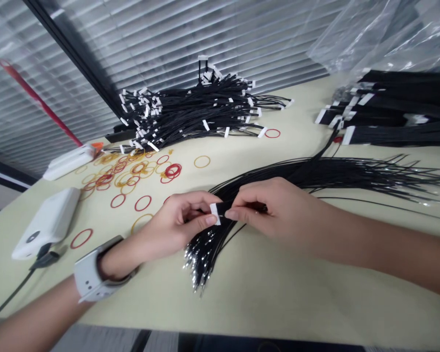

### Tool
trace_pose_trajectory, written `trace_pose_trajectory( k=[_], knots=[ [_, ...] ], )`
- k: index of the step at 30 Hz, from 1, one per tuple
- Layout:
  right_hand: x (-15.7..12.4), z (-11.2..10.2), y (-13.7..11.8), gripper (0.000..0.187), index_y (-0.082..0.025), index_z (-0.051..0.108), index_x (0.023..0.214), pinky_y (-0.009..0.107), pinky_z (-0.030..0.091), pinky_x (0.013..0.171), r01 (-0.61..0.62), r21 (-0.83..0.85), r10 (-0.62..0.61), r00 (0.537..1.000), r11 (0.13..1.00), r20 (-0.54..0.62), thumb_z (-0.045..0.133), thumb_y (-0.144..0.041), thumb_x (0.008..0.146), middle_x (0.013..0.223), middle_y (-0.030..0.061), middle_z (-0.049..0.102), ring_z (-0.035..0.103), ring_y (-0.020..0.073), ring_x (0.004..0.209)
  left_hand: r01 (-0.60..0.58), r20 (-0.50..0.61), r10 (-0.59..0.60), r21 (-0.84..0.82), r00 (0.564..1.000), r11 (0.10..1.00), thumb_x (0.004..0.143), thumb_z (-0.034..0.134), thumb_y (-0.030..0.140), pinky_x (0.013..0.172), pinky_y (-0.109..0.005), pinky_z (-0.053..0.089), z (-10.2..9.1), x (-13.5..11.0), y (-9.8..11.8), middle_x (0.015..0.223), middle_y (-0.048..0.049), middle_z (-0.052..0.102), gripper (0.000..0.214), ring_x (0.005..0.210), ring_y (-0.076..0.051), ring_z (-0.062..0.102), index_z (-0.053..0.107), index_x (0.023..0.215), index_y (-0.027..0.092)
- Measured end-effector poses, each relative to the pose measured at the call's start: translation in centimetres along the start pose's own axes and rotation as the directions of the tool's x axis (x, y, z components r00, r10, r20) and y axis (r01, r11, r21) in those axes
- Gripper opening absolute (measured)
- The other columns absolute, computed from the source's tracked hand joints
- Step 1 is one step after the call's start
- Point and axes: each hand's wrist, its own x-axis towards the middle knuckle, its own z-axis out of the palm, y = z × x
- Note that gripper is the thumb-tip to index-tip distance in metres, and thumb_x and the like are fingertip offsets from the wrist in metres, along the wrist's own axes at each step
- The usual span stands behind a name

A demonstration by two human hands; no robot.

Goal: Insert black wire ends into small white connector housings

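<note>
A white connector (215,214) with black wires coming out of its right side is pinched between the thumb and fingers of my left hand (179,217). Just right of it, my right hand (267,208) is closed, thumb against forefinger, on a black wire close to the connector. Under both hands lies a long bundle of loose black wires (333,172). Its silvery metal terminals fan out at the lower left, and more tips spread at the far right. My right fingers hide part of the wire they grip.
Behind lies a heap of black cables with white connectors (190,115). Red and yellow rubber bands (143,203) are scattered left of centre. A white power bank (47,222) with a cable sits at the left. Flat black cable bundles (399,110) and clear plastic bags (381,39) are at the right.
</note>
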Motion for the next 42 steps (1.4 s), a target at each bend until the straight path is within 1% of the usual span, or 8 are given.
trace_pose_trajectory(
  k=[14, 19, 26, 29, 34, 38, 40, 42],
  knots=[
    [-0.3, 0.9, 0.0, 0.017, -0.017, 0.059, 0.067, 0.024, 0.029, 0.054, 0.103, -0.226, -0.128, 0.987, 0.969, -0.101, 0.052, -0.023, 0.082, 0.065, -0.0027, 0.058, 0.049, 0.0094, 0.058, 0.01, -0.006, -0.01, -0.003, 1.0, 1.0, 0.077, 0.058, 0.017, 0.059, -0.019, 0.043, 0.1, -0.2, -0.1, 0.077, -0.0017, 0.062, 0.013, 0.068, -0.01, 0.054, 0.061, 0.09, 0.015],
    [-0.4, 1.9, 0.4, 0.02, -0.014, 0.054, 0.065, 0.026, 0.029, 0.057, 0.217, -0.308, -0.274, 0.949, 0.926, -0.155, 0.05, -0.021, 0.084, 0.062, -0.0015, 0.057, 0.048, 0.0098, 0.055, 0.01, -0.039, -0.008, 0.057, 0.999, 0.998, 0.076, 0.058, 0.016, 0.06, -0.019, 0.045, 0.2, -0.3, -0.1, 0.076, -0.0015, 0.063, 0.015, 0.067, -0.01, 0.055, 0.06, 0.091, 0.015],
    [-0.5, 2.6, 1.1, 0.021, -0.014, 0.054, 0.064, 0.027, 0.028, 0.055, 0.37, -0.445, -0.476, 0.866, 0.816, -0.153, 0.049, -0.016, 0.084, 0.058, -0.0018, 0.052, 0.042, 0.0101, 0.052, -0.082, -0.037, 0.091, 0.199, 0.995, 0.977, 0.076, 0.058, 0.015, 0.06, -0.02, 0.046, 0.4, -0.6, 0.1, 0.078, -0.0019, 0.063, 0.01, 0.068, -0.011, 0.056, 0.063, 0.085, 0.016],
    [-0.3, 2.2, 1.1, 0.022, -0.013, 0.056, 0.066, 0.026, 0.032, 0.056, 0.368, -0.39, -0.452, 0.879, 0.844, -0.149, 0.048, -0.02, 0.085, 0.061, -0.0009, 0.054, 0.046, 0.0102, 0.055, -0.063, -0.069, 0.074, 0.154, 0.995, 0.986, 0.075, 0.059, 0.014, 0.058, -0.019, 0.045, 0.3, -0.5, 0.1, 0.077, -0.0016, 0.063, 0.012, 0.067, -0.01, 0.055, 0.062, 0.086, 0.015],
    [0.2, 0.5, 1.0, 0.016, -0.011, 0.061, 0.085, 0.023, 0.039, 0.061, 0.318, -0.281, -0.378, 0.905, 0.906, -0.193, 0.05, -0.022, 0.084, 0.079, 0.0044, 0.056, 0.051, 0.0112, 0.068, -0.057, -0.183, 0.074, 0.098, 0.98, 0.994, 0.076, 0.059, 0.016, 0.051, -0.018, 0.04, -0.4, 0.3, -0.1, 0.068, 0.0005, 0.061, 0.017, 0.059, -0.009, 0.052, 0.061, 0.094, 0.016],
    [0.1, -0.8, 1.0, 0.026, -0.015, 0.064, 0.081, 0.027, 0.039, 0.063, 0.262, -0.406, -0.397, 0.87, 0.876, -0.294, 0.041, -0.025, 0.088, 0.086, 0.0079, 0.054, 0.051, 0.0146, 0.075, -0.028, -0.195, 0.04, 0.063, 0.98, 0.998, 0.077, 0.059, 0.017, 0.049, -0.018, 0.038, -1.0, 0.6, -0.1, 0.064, 0.0016, 0.059, 0.014, 0.055, -0.008, 0.05, 0.061, 0.09, 0.014],
    [-0.4, -0.8, 0.8, 0.028, -0.019, 0.063, 0.083, 0.026, 0.038, 0.057, 0.24, -0.367, -0.34, 0.909, 0.899, -0.239, 0.038, -0.029, 0.089, 0.081, 0.005, 0.055, 0.053, 0.0138, 0.07, -0.012, -0.182, 0.018, 0.033, 0.983, 0.999, 0.077, 0.059, 0.017, 0.051, -0.018, 0.04, -1.0, 0.6, 0.0, 0.065, 0.0012, 0.06, 0.012, 0.057, -0.009, 0.052, 0.06, 0.089, 0.014],
    [-1.0, -0.4, 0.6, 0.027, -0.022, 0.06, 0.088, 0.023, 0.037, 0.05, 0.226, -0.227, -0.252, 0.963, 0.947, -0.093, 0.034, -0.029, 0.09, 0.071, 0.0007, 0.055, 0.054, 0.011, 0.061, -0.005, -0.169, 0.006, 0.009, 0.986, 1.0, 0.077, 0.059, 0.017, 0.054, -0.019, 0.042, -1.1, 0.6, 0.0, 0.069, -0.0002, 0.062, 0.012, 0.061, -0.01, 0.054, 0.06, 0.089, 0.014]
  ],
)
